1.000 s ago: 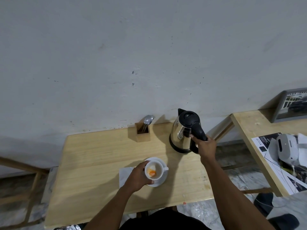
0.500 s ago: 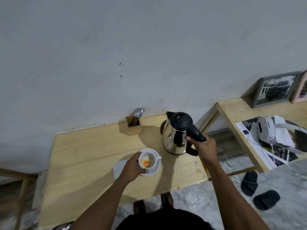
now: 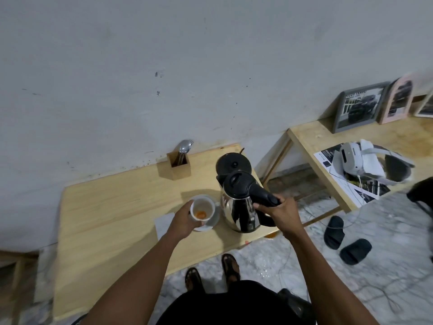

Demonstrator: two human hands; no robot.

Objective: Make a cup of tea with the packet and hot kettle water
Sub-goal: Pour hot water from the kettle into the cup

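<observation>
Pouring step. My right hand (image 3: 282,213) grasps the black handle of the stainless-steel electric kettle (image 3: 241,207), lifted clear of its round black base (image 3: 233,164). My left hand (image 3: 185,221) grips the white ceramic cup (image 3: 202,209), orange tea contents inside, over its white saucer (image 3: 210,225) on the pale wooden table (image 3: 112,207). Next, as I judge: tip the spout over the cup's rim.

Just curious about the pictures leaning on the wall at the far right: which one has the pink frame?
The middle one, with an arched top. The larger picture left of it has a grey frame; the one on its right is cut off by the image edge.
</observation>
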